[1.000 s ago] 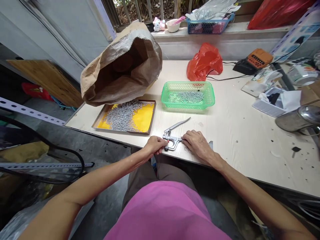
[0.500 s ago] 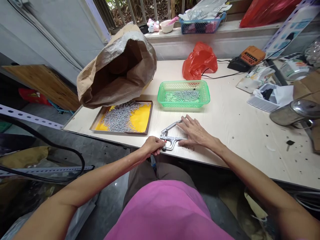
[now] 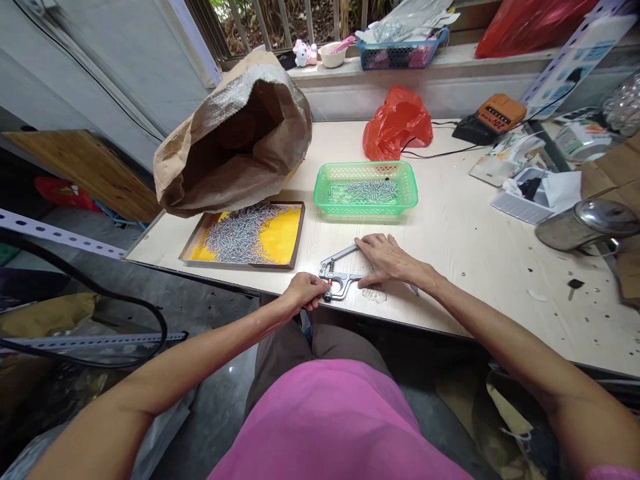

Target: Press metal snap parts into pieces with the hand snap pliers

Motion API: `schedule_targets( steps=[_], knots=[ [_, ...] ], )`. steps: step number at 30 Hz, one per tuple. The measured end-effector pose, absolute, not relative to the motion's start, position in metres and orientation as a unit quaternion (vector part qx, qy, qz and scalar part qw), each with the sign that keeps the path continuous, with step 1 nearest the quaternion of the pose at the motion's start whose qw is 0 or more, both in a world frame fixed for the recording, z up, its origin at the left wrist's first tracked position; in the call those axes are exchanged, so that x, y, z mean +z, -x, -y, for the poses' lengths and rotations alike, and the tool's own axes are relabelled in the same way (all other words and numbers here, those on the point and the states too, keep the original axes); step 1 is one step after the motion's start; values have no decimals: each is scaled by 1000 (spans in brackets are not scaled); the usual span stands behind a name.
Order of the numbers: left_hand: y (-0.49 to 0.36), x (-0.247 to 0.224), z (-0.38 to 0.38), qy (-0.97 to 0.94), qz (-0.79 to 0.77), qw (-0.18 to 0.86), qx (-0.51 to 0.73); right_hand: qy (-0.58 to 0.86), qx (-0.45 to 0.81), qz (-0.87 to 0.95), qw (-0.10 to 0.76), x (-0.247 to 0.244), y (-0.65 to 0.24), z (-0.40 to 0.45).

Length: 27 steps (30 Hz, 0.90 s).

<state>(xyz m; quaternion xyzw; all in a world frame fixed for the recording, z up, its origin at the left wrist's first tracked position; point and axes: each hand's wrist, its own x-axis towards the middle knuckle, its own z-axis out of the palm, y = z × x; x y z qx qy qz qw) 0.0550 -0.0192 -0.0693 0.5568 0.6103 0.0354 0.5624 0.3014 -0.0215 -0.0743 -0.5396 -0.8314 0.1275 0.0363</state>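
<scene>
A pair of grey metal hand pliers (image 3: 341, 288) with a round-throated frame, a spring and two long handles lies at the table's front edge. It looks like snap-fastener pliers. My right hand (image 3: 383, 259) spans its handles, fingers over the upper one and thumb at the lower one; the handles are spread apart. At the jaw end, my left hand (image 3: 306, 291) pinches with thumb and forefinger beside a small red part and a black one. What is between those fingertips is too small to make out.
Small silvery metal pieces fill much of a yellow-lined tray (image 3: 285, 240), and more lie in a green basket (image 3: 366, 210). A large brown paper sack (image 3: 235, 133) leans over the tray. Behind are a red plastic bag (image 3: 397, 123) and a battery charger (image 3: 487, 121); a metal pitcher (image 3: 580, 227) stands right.
My right hand has drawn its spread fingers together and slid slightly along the handles toward me. My left hand stays at the jaw.
</scene>
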Motion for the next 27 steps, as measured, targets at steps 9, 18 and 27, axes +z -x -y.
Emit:
schedule_targets(
  steps=[9,18,27],
  knots=[
    [-54,-56,34,-671,-616,410,44,554,85,827,34,-69,-295,32],
    [-99,-64,5,-939,-305,144,69,552,103,827,33,-66,-296,40],
    [-117,-58,-4,-947,-293,128,2,565,125,815,5,-59,-307,38]
  ],
)
